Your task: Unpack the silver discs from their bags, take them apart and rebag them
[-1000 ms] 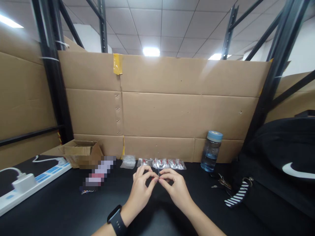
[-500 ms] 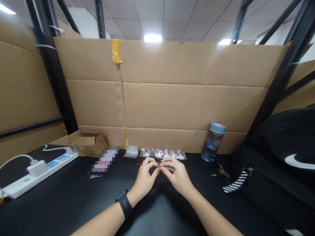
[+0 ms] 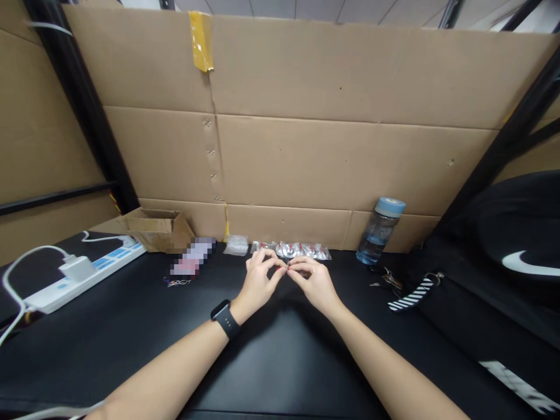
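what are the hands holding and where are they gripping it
Both hands, left hand and right hand, pinch something tiny between their fingertips; what it is cannot be told.

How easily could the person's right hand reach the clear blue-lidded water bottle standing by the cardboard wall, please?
Probably easily. The right hand is pinched with the left hand on something tiny, but only bare black tabletop lies between it and the water bottle; the keys sit lower, off that line.

A makeshift packing station in a warehouse or stockroom: black steel racking posts (image 3: pixel 83 111) frame a black worktop (image 3: pixel 280 361) walled in with taped cardboard sheets (image 3: pixel 306 116), small bagged parts (image 3: pixel 291 250) lined along the back.
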`<state>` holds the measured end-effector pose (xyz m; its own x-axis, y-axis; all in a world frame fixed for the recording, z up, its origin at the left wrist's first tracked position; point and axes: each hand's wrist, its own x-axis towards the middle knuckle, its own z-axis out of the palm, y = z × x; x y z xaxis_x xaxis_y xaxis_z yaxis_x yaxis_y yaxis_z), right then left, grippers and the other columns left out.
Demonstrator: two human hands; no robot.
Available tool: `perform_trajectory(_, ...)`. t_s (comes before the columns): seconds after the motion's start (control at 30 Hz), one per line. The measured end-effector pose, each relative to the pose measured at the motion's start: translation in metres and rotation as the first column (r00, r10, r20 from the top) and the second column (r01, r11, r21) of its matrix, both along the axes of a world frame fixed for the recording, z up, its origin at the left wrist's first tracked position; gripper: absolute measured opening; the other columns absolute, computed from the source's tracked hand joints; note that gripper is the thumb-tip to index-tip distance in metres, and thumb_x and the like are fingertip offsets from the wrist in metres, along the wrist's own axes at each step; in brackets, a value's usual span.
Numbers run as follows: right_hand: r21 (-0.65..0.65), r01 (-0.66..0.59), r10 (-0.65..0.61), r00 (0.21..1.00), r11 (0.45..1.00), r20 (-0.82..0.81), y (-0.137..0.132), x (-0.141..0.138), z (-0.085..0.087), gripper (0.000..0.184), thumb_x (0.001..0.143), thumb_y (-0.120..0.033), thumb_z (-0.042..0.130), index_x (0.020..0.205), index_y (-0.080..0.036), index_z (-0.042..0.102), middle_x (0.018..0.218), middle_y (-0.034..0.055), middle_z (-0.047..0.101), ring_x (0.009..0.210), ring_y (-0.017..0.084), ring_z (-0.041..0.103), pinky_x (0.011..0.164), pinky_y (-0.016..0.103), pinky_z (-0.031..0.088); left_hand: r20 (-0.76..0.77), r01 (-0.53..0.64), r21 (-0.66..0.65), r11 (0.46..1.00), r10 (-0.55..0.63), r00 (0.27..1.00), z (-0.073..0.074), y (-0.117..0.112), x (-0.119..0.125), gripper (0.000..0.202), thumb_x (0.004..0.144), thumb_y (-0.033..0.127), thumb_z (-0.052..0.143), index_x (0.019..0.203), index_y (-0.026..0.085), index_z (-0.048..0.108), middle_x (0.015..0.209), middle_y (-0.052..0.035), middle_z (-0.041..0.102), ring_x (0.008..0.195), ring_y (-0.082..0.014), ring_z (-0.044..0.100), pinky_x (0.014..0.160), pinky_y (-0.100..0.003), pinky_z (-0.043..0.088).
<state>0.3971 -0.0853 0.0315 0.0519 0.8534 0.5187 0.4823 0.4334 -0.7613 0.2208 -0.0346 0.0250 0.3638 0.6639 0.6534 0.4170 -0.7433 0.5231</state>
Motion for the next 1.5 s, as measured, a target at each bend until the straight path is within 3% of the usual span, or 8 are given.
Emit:
perform_trajectory(0.3,0.062,0.048,-0.056,0.990,0.997,0.126,0.001,-0.003,-0.002,0.017,0.087,-0.030,0.062,0.083,-0.020,0.076,0.106,0.0079,0.067,0.090,0.019,0.065,0.076,0.030,0.053,-0.145,0.011,0.092,0.996,0.002,0.989,0.007,0.003,-0.006,0.014,0.093,0.033,0.059,0.092,0.027,0.072,0.109,-0.0042,0.059,0.117,-0.0250,0.047,0.100,-0.041,0.032)
perform_trajectory(0.53,0.126,0.032,-0.070,0.949,0.992,0.309,0.007,0.010,-0.005,0.010,0.082,-0.026,0.067,0.077,-0.022,0.075,0.110,0.0075,0.062,0.109,0.024,0.059,0.098,0.040,0.044,-0.142,0.144,-0.096,0.985,-0.157,0.977,0.009,0.007,-0.012,0.032,0.099,0.036,0.045,0.129,0.031,0.056,0.130,-0.0039,0.055,0.125,-0.0234,0.047,0.106,-0.042,0.033)
perform_trajectory(0.77,0.116,0.016,-0.057,0.930,0.993,0.364,0.008,0.016,-0.004,0.007,0.081,-0.023,0.068,0.078,-0.024,0.074,0.115,0.0068,0.060,0.112,0.025,0.057,0.100,0.042,0.044,-0.350,0.200,-0.073,0.977,-0.213,0.912,-0.001,0.015,-0.013,0.029,0.093,0.049,0.054,0.110,0.031,0.069,0.131,-0.0044,0.056,0.125,-0.0288,0.045,0.106,-0.049,0.033)
perform_trajectory(0.9,0.087,-0.003,-0.037,0.890,0.996,0.454,0.011,0.025,-0.006,0.007,0.080,-0.022,0.068,0.076,-0.023,0.073,0.117,0.0074,0.060,0.114,0.025,0.056,0.102,0.043,0.043,-0.363,0.197,-0.038,0.980,-0.197,0.911,0.000,0.028,-0.020,0.032,0.092,0.047,0.056,0.119,0.032,0.065,0.131,-0.0046,0.056,0.124,-0.0275,0.045,0.105,-0.048,0.034)
perform_trajectory(1.1,-0.016,-0.009,0.017,0.799,1.000,0.601,0.018,0.044,-0.011,0.010,0.082,-0.025,0.068,0.073,-0.021,0.073,0.119,0.0092,0.060,0.114,0.026,0.056,0.102,0.042,0.043,-0.396,-0.011,0.016,1.000,0.016,0.918,0.004,0.065,-0.053,0.018,0.089,0.028,0.057,0.096,0.027,0.073,0.117,-0.0053,0.061,0.115,-0.0268,0.048,0.099,-0.046,0.034)
perform_trajectory(1.2,-0.095,0.002,0.059,0.770,0.995,0.636,0.019,0.062,-0.006,0.011,0.080,-0.030,0.071,0.089,-0.023,0.074,0.116,0.0088,0.063,0.109,0.025,0.060,0.100,0.041,0.045,-0.502,0.025,-0.018,1.000,-0.031,0.864,0.001,0.074,-0.065,0.008,0.079,0.031,0.070,0.084,0.029,0.076,0.114,-0.0041,0.061,0.116,-0.0290,0.047,0.097,-0.046,0.032)
perform_trajectory(1.33,-0.282,0.073,0.130,0.759,0.957,0.637,0.019,0.093,0.002,0.056,0.066,-0.030,0.082,0.119,-0.022,0.068,0.124,0.0108,0.065,0.114,0.029,0.060,0.100,0.041,0.046,-0.574,0.066,-0.043,0.997,-0.079,0.815,-0.005,0.077,-0.067,0.009,0.076,0.028,0.075,0.084,0.031,0.078,0.108,-0.0038,0.062,0.112,-0.0281,0.048,0.094,-0.043,0.031)
perform_trajectory(1.5,-0.401,0.078,0.180,0.804,0.913,0.566,0.022,0.114,0.000,0.052,0.067,-0.023,0.078,0.118,-0.022,0.069,0.110,0.0068,0.073,0.098,0.024,0.068,0.090,0.033,0.051,-0.580,0.067,0.007,0.998,-0.051,0.813,-0.010,0.077,-0.063,0.012,0.080,0.027,0.073,0.092,0.028,0.075,0.106,-0.0049,0.062,0.107,-0.0272,0.049,0.091,-0.040,0.032)
